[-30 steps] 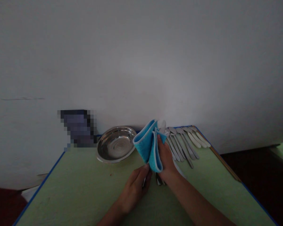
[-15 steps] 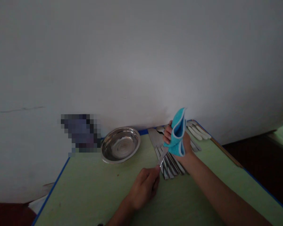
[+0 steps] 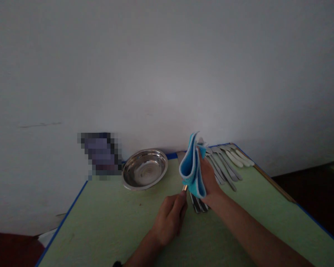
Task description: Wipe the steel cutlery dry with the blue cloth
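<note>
My left hand (image 3: pixel 170 218) is closed round the handle of a steel knife (image 3: pixel 184 188), which points up and away from me. My right hand (image 3: pixel 208 178) holds a folded blue cloth (image 3: pixel 192 167) wrapped over the knife's blade, so most of the blade is hidden. Both hands are over the light green table (image 3: pixel 114 222), just in front of a row of cutlery.
A round steel bowl (image 3: pixel 144 173) sits at the back of the table by the white wall. Several spoons and knives (image 3: pixel 225 163) lie in a row at the back right. A blurred dark object (image 3: pixel 101 154) stands left of the bowl. The table edge is blue.
The cloth was lifted off to the right, baring the knife in my left hand. It has since come back left and closed over the blade.
</note>
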### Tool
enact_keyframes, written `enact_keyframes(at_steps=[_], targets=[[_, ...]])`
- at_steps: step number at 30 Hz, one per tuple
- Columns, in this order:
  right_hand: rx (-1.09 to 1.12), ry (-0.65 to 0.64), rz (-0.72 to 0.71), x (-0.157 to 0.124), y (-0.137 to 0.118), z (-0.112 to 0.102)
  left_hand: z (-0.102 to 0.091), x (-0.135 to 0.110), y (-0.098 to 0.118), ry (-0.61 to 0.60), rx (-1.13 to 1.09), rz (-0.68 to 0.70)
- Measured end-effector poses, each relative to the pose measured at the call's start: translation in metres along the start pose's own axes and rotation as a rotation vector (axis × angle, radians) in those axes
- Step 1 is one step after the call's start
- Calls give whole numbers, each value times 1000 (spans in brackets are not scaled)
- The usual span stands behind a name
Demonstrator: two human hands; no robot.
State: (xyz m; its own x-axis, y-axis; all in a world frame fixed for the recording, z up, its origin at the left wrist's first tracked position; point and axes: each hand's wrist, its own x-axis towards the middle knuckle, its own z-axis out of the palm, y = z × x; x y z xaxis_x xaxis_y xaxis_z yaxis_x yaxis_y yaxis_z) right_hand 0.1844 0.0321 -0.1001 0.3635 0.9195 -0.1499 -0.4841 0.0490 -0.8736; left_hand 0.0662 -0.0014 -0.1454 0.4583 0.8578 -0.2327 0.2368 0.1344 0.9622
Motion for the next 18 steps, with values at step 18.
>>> enact_keyframes(at_steps=[18], targets=[[23, 101, -148, 13, -7, -5, 0, 0, 4, -4, 11, 26]])
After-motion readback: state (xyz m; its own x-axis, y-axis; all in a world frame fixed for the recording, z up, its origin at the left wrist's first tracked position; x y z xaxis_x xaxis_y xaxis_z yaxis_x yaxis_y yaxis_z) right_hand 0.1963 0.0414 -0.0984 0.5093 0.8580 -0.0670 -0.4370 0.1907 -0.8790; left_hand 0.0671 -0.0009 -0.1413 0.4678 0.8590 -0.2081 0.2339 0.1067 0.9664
